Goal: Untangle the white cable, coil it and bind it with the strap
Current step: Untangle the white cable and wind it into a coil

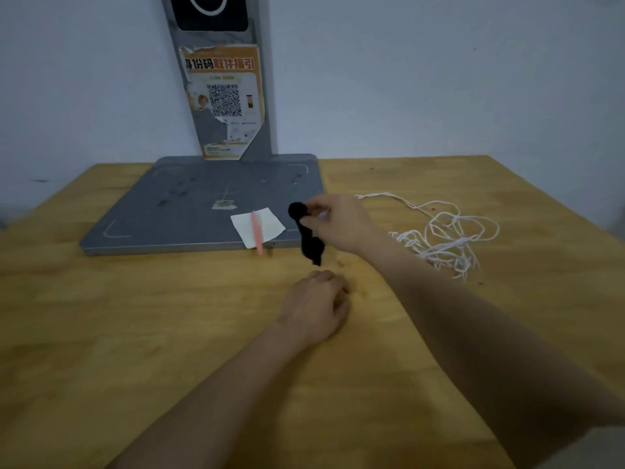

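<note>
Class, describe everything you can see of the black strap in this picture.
The black strap looks like soft, matte fabric. Its upper end is a rounded roll or loop; below it a limp strip hangs down to just above the wooden table, in front of the grey base plate's near right corner. The right hand pinches it near the top. The left hand lies below, apart from it. The white cable does not touch it.

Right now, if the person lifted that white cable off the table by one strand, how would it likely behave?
The white cable looks thin and lies in loose, crossing loops on the table, so it would probably hang limp. Being tangled, much of the bundle would likely lift together and snag rather than pull free. It seems light, and nothing rests on it; the right hand is holding the black strap.
</note>
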